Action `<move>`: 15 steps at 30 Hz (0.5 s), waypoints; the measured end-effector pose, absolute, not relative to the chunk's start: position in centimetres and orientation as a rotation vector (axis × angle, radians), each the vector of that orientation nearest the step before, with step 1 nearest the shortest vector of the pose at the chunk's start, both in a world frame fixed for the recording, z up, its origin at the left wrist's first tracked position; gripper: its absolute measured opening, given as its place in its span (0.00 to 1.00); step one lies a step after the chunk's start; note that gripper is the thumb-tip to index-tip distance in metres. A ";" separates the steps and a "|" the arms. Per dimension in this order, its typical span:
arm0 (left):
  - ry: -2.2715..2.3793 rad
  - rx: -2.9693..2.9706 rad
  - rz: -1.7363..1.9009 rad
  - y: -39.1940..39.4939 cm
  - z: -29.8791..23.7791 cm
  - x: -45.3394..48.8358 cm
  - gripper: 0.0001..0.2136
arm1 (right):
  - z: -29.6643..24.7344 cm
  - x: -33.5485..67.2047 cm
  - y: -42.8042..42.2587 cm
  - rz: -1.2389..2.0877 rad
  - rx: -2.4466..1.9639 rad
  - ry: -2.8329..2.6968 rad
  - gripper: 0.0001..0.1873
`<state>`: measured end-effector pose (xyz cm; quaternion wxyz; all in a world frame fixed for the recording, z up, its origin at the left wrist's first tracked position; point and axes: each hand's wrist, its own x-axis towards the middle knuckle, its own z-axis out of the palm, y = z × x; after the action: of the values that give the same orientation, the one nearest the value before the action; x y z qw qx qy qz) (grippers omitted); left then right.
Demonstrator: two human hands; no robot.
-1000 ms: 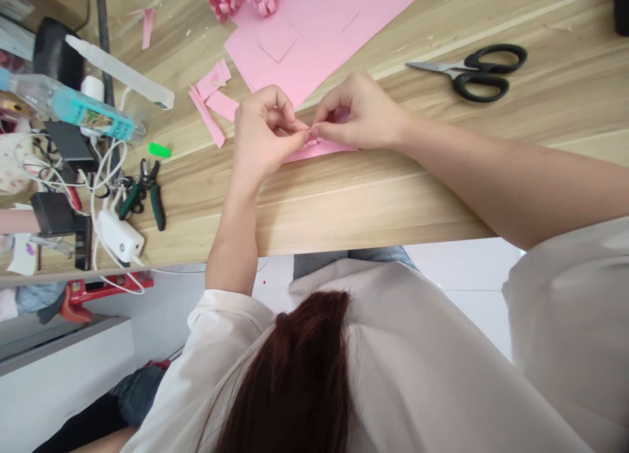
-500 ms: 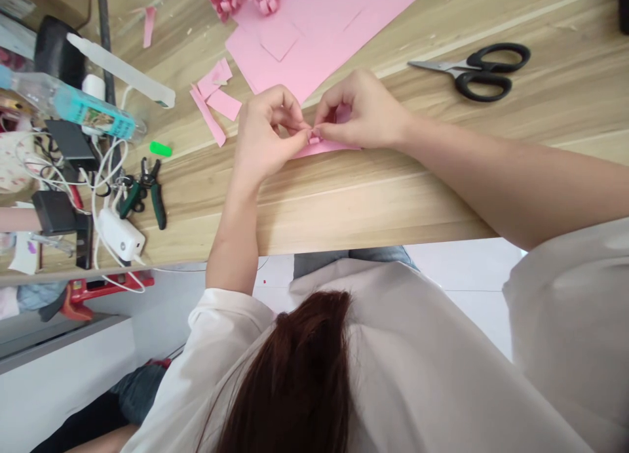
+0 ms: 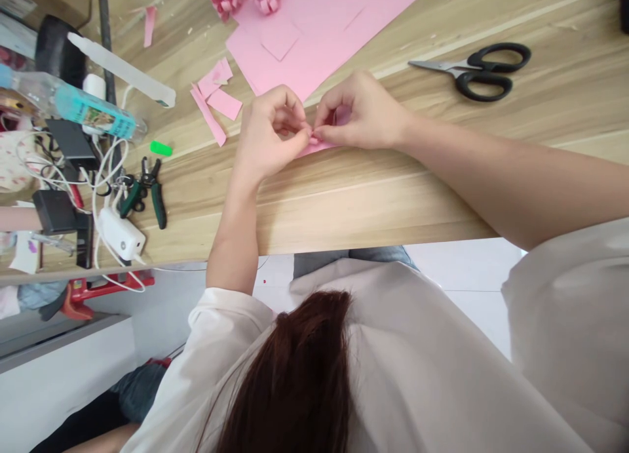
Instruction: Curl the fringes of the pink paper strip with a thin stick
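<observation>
You've got bright, even light, source out of frame, no hard shadows, just soft shade around your hands [image 3: 275,132] on the wood tabletop [image 3: 373,204]. Pale glare streaks the wood, and the white floor [image 3: 472,269] is nearly blown out. Fingertips [image 3: 305,129] and pink paper [image 3: 319,148] look a bit soft. Wide-angle bowing shows at frame edges, and the cables [image 3: 59,171] look slightly smeared.

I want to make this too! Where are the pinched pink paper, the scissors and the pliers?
Pinched pink paper [image 3: 314,137], head view, on the bit showing at the pinch.
Black-handled scissors [image 3: 464,82], head view, on a black handle.
Green-handled pliers [image 3: 158,207], head view, on a green handle.
</observation>
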<state>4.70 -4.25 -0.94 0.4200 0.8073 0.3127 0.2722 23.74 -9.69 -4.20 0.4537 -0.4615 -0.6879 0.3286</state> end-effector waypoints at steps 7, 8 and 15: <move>0.841 1.996 0.686 -4.6 -0.7 4.8 0.10 | -3.8 23.7 -10.1 0.844 -1.162 -1.697 0.05; 0.851 2.001 0.685 -4.7 -0.7 4.9 0.10 | -3.7 23.7 -10.1 0.848 -1.163 -1.692 0.05; 0.823 1.971 0.679 -4.2 -1.1 5.0 0.18 | -3.7 23.7 -9.8 0.871 -1.186 -1.552 0.05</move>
<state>4.95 -4.16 -1.05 0.4350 0.7919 0.3307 0.2726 23.66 -9.81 -3.68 0.4806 -0.4864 -0.6363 0.3572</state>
